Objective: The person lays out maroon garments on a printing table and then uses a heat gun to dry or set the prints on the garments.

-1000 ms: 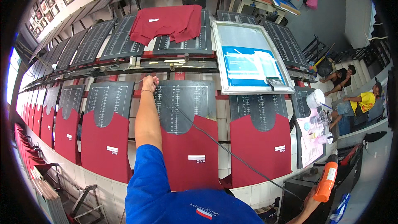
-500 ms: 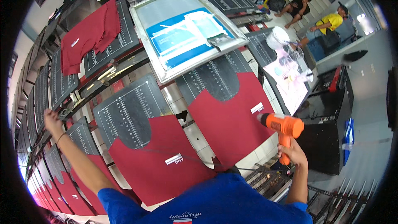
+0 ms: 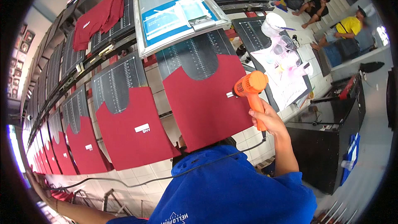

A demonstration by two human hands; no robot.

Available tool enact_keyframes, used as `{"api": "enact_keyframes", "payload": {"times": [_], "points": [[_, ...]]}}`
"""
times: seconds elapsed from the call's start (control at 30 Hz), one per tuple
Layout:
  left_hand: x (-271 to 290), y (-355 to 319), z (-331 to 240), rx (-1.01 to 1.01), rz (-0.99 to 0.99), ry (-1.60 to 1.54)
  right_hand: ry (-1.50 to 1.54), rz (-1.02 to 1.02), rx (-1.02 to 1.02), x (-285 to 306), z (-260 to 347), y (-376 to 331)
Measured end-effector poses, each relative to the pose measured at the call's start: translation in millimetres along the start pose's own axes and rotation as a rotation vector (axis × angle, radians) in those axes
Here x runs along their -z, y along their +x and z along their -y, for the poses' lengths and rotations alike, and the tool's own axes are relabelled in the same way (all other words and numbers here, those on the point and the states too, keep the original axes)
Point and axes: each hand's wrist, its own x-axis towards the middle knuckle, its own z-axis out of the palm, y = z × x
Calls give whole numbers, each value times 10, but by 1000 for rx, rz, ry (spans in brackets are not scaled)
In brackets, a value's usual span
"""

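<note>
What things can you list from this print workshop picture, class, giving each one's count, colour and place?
orange plastic heat gun: one, orange, over the nearest red garment, in the right hand
dark red fabric garments: a long row, red, on black gridded boards
silver-framed printing screen: one, blue centre, top middle
white plastic bucket: one, white, right board
black cable: one, black, across the blue shirt
seated people: two, far right
left hand: lower left edge, near the cable
right hand: gripping the gun's handle

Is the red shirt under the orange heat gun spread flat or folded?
Spread flat: the red shirt lies smooth on its board, below the heat gun.
</note>
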Motion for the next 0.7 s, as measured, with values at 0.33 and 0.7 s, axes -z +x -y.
{"api": "enact_keyframes", "payload": {"times": [0.33, 0.7], "points": [[267, -1856, 2279, 157, 75, -72, -216, 155, -25, 385, 55, 187], [-940, -3295, 3434, 333, -193, -23, -382, 228, -20, 365, 94, 364]]}}
